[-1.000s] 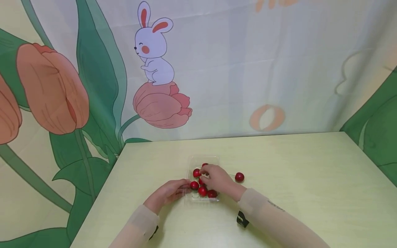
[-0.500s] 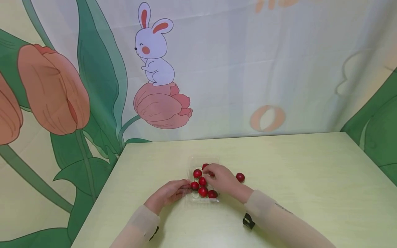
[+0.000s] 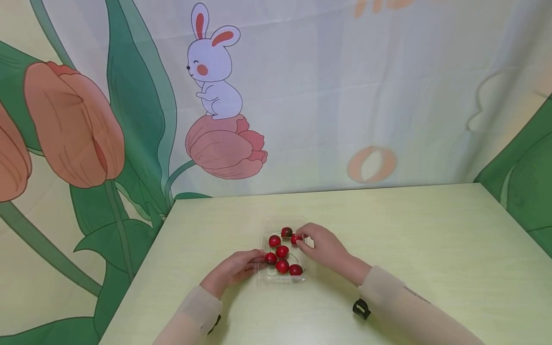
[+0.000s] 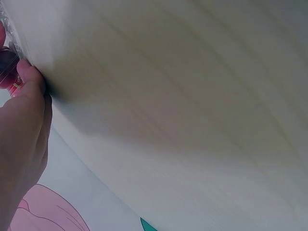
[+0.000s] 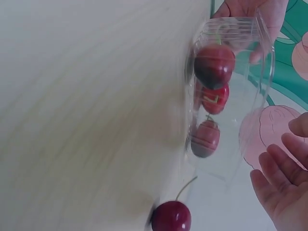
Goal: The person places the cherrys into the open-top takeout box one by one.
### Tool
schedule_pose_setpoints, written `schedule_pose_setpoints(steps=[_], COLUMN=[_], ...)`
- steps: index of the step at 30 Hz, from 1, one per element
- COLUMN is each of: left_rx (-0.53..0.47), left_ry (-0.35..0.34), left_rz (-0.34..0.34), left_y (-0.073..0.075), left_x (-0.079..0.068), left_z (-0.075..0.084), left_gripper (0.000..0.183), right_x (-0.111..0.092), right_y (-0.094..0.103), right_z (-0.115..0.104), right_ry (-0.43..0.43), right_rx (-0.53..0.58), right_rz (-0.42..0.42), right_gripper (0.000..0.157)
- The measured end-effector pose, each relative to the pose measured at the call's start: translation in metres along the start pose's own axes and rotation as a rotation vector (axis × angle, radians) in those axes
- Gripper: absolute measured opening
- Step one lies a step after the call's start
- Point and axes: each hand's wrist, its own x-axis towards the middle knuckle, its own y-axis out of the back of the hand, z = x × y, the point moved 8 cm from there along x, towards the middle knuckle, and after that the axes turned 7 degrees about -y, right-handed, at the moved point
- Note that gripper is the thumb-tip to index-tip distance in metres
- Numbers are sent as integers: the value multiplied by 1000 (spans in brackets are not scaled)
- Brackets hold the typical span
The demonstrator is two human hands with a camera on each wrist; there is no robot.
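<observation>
A clear plastic box (image 3: 264, 235) holds several red cherries (image 3: 282, 266), one of them a cherry (image 3: 296, 239) beside the fingertips of my right hand (image 3: 323, 247). That hand hovers over the box's right edge. In the right wrist view its fingers (image 5: 284, 168) are loosely bent, with nothing seen between them. My left hand (image 3: 238, 266) rests its extended fingers against the box's left side; in the left wrist view a fingertip (image 4: 30, 74) lies close to a cherry inside. On the table outside the box lies a loose cherry (image 5: 171, 217) with a stem, hidden behind the right hand in the head view.
The box stands on a pale wood-grain table (image 3: 414, 230). Behind it hangs a cloth printed with a rabbit (image 3: 215, 72) and tulips (image 3: 73, 124). A black strap piece (image 3: 361, 309) shows below the right sleeve.
My right hand has moved right, from over the middle of the box to its right edge, uncovering cherries inside and covering the loose one. The left hand stays put.
</observation>
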Motion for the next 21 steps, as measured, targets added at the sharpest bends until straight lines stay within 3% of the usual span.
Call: schedule_pose_setpoints(steps=[7, 21], left_rx=[11, 23], left_ry=[-7, 11], left_rz=[0, 15], left_y=[0, 1], left_x=[0, 0], left_z=[0, -1], left_gripper=[39, 39], right_x=[-9, -19], right_y=[14, 18], right_z=[9, 37], right_ry=[27, -36], right_rx=[-69, -94], right_rz=[60, 33], right_gripper=[24, 32])
